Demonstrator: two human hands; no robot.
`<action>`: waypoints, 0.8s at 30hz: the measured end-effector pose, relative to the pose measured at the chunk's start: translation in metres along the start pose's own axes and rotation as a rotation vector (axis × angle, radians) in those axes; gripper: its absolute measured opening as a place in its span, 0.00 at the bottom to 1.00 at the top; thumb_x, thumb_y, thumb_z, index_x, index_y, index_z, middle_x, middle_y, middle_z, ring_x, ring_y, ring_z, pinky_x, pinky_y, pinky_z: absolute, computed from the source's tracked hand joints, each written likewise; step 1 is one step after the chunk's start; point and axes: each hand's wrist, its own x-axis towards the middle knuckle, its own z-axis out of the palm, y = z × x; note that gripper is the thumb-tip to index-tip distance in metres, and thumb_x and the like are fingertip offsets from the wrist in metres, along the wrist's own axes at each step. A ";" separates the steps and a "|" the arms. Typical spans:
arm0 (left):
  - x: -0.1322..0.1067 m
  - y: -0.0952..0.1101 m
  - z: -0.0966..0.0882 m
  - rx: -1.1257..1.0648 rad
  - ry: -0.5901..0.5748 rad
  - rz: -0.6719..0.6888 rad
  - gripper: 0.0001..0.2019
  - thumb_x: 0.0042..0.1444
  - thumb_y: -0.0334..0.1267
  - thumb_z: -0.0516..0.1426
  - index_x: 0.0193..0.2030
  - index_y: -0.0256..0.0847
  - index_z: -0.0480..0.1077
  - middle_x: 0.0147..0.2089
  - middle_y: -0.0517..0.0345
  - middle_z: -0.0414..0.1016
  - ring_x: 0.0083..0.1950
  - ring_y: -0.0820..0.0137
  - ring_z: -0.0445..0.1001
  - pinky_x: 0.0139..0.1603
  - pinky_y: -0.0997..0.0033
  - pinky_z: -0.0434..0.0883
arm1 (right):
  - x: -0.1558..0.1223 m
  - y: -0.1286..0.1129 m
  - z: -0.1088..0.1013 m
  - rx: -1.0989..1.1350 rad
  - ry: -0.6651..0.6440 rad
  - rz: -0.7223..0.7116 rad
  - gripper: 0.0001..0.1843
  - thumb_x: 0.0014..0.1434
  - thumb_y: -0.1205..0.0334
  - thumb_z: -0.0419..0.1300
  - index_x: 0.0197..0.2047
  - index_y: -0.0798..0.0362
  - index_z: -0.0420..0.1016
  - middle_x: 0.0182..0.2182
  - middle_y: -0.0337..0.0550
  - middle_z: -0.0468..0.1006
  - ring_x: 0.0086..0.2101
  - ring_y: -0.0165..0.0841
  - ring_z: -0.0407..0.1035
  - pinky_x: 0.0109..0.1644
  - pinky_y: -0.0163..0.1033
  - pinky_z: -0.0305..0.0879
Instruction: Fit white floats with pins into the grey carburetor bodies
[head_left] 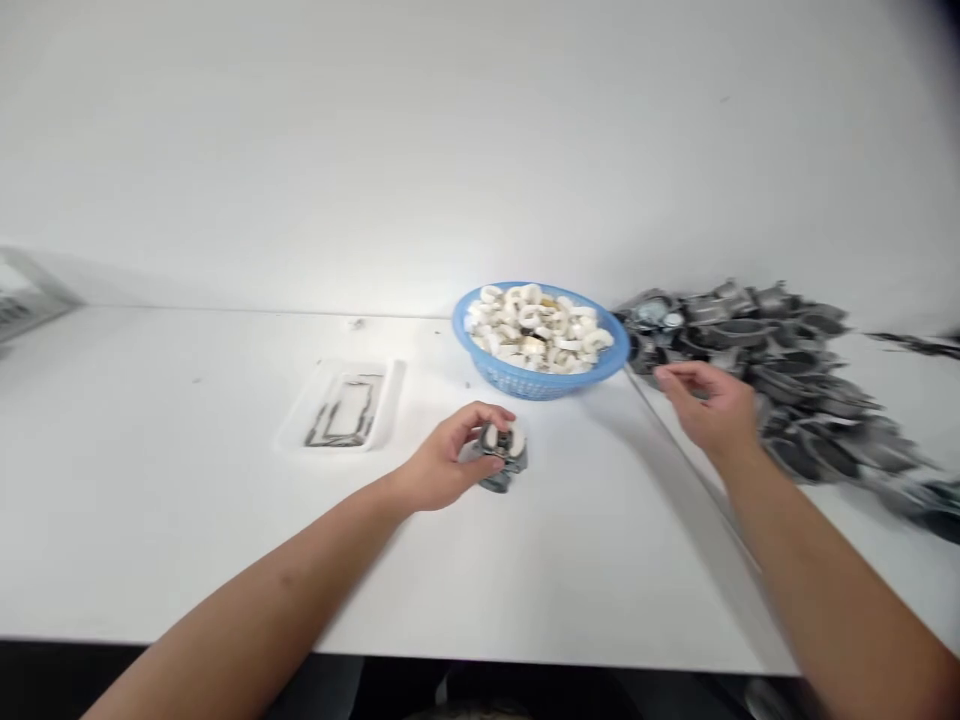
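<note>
**Head view of a two-handed bench operation.** A grey metal casting (504,482) stood on the white table (150,450), just in front of the blue basket (517,382) and slightly to its left. Two white pieces (492,436) showed at its top, though how they sat inside was hidden. The left hand (442,460) was closed around the casting's near side, with the fingers (480,415) curving over its top and the casting held against the table.

The right hand (709,405) was open, its fingers loosely curled and spread moderately wide. It hung beside the basket, over the near edge of a heap of similar castings (795,370). Whether its fingertips touched the heap could not be told. The heap lay to the right of the basket, its nearest pieces just beside the rim.

The basket was heaped with white rings (536,330). Left of the basket, a clear plastic tray (300,430) held thin dark strips (341,412).

**Progress:** only the one casting was clearly fitted with white pieces. Most of the heap showed none, although detail at its far end was blurred. The basket's load of rings looked large, and no finished group of castings could be made out.
</note>
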 end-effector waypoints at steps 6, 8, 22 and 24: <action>0.001 0.001 -0.002 -0.046 -0.009 -0.073 0.15 0.56 0.35 0.63 0.48 0.44 0.66 0.59 0.48 0.67 0.59 0.63 0.68 0.58 0.55 0.69 | 0.000 -0.001 0.004 0.041 0.015 0.169 0.16 0.48 0.50 0.67 0.35 0.53 0.81 0.26 0.43 0.78 0.29 0.35 0.72 0.35 0.39 0.68; 0.001 0.001 -0.002 -0.091 -0.008 -0.097 0.17 0.55 0.37 0.65 0.48 0.43 0.66 0.59 0.47 0.68 0.57 0.63 0.70 0.56 0.56 0.70 | 0.000 0.000 0.006 0.050 -0.003 0.235 0.17 0.45 0.48 0.67 0.35 0.52 0.81 0.26 0.43 0.78 0.29 0.36 0.72 0.36 0.40 0.69; 0.005 -0.016 -0.010 -0.187 -0.035 -0.132 0.25 0.46 0.43 0.71 0.50 0.45 0.68 0.70 0.42 0.57 0.63 0.54 0.68 0.58 0.45 0.69 | -0.007 -0.014 0.006 0.028 -0.119 0.333 0.15 0.44 0.44 0.71 0.33 0.42 0.82 0.29 0.54 0.81 0.27 0.39 0.73 0.28 0.47 0.64; 0.005 -0.011 -0.013 -0.100 -0.027 -0.080 0.22 0.51 0.44 0.68 0.51 0.46 0.69 0.69 0.43 0.60 0.67 0.54 0.64 0.65 0.43 0.62 | -0.011 -0.019 0.007 0.019 -0.117 0.330 0.13 0.47 0.46 0.70 0.35 0.41 0.82 0.30 0.54 0.81 0.26 0.37 0.72 0.27 0.46 0.63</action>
